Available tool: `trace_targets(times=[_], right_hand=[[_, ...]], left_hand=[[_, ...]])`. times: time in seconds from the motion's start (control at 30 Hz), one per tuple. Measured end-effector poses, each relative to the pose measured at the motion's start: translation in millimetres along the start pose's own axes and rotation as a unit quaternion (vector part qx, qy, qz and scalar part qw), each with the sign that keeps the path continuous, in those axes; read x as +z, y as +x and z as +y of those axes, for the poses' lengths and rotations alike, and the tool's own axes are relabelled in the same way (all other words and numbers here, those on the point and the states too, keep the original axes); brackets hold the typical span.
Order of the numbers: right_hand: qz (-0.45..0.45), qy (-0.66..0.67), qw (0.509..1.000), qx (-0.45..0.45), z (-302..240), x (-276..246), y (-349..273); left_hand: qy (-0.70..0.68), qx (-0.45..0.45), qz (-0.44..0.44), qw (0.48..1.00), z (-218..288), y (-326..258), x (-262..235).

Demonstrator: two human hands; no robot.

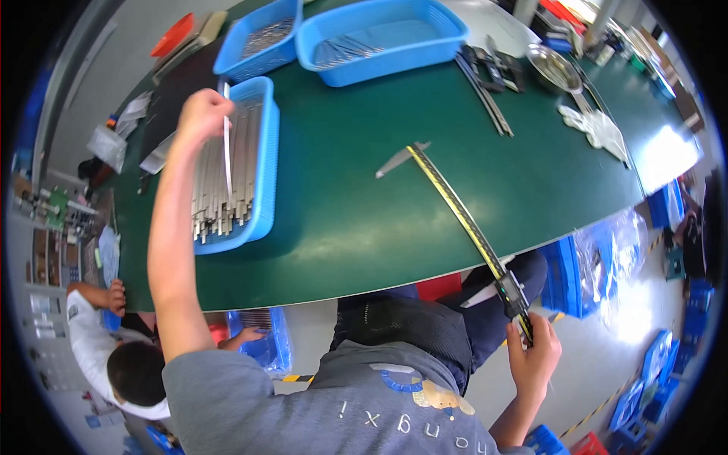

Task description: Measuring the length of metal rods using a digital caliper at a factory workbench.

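Using our left hand [205, 115], we pinch one metal strip [227, 161], likely separating it; our right hand [535, 353] grips the caliper's [462, 218] near end.

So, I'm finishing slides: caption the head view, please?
Left hand holds a metal strip over a blue basket; right hand holds a long caliper.

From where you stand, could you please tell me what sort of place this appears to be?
Most likely a metal-parts workshop or inspection area: a blue basket of metal strips stands on a green worktable, and the right hand holds a long caliper.
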State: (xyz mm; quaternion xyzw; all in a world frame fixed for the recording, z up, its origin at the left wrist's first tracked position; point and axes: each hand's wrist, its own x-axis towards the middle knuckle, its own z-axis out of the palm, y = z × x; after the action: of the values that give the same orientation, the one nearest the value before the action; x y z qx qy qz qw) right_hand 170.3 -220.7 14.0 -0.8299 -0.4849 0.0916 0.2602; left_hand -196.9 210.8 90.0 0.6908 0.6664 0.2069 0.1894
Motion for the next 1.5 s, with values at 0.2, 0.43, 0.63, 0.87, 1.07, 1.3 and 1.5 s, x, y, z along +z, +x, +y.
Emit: trace_targets(times=[0.2,0.43,0.63,0.87,1.07,1.3,1.5], right_hand=[[0.017,-0.006,1.000,0.001,-3.2,0.7,0.5],[-0.001,-0.001,1.000,0.013,-7.0,-2.8,-0.5],[-0.001,-0.009,1.000,0.019,-6.1,-2.0,-1.7],[-0.002,-0.010,1.000,0.011,-5.4,-1.4,0.2],[0.001,-0.012,1.000,0.010,-5.2,-1.1,-1.0],[0.000,-0.015,1.000,0.017,-4.2,-2.5,-4.7],[0.013,-0.007,1.000,0.027,-8.0,-0.3,-0.5]], left_hand=[[0.004,0.551,0.135,0.824,130.7,-124.8,34.6],[-0.061,0.791,0.031,0.607,123.4,-216.7,148.2],[-0.103,0.780,0.042,0.616,114.5,-211.0,171.1],[-0.108,0.771,0.058,0.625,114.2,-210.1,178.9],[-0.102,0.765,0.055,0.633,112.4,-214.0,180.4],[-0.072,0.770,0.019,0.634,112.7,-214.0,178.6],[-0.053,0.745,-0.031,0.664,115.7,-207.6,173.3]])
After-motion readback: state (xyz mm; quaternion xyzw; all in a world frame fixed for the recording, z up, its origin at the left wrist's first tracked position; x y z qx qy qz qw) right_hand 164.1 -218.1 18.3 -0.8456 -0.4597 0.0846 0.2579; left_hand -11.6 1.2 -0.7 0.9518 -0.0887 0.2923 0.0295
